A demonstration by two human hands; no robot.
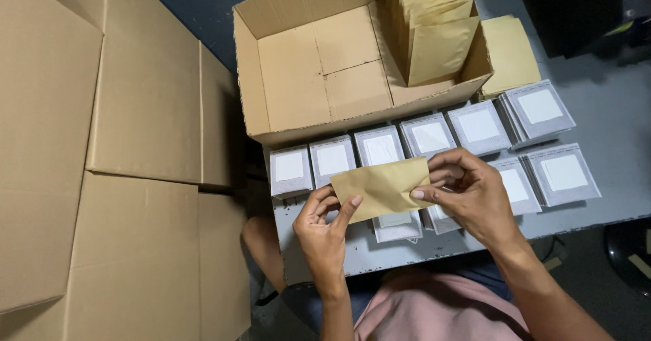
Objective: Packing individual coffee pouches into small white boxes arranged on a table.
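While both hands (325,229) (468,192) hold one envelope (383,186), eight packet stacks (478,125) visible

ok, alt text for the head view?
Two hands, left and right, hold a tan envelope over rows of grey packets on a grey table. Behind is an open carton with upright envelopes; flat cardboard lies left.

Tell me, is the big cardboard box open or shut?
Open. The cardboard box has its flaps up, showing a bare bottom and brown envelopes standing at its right end.
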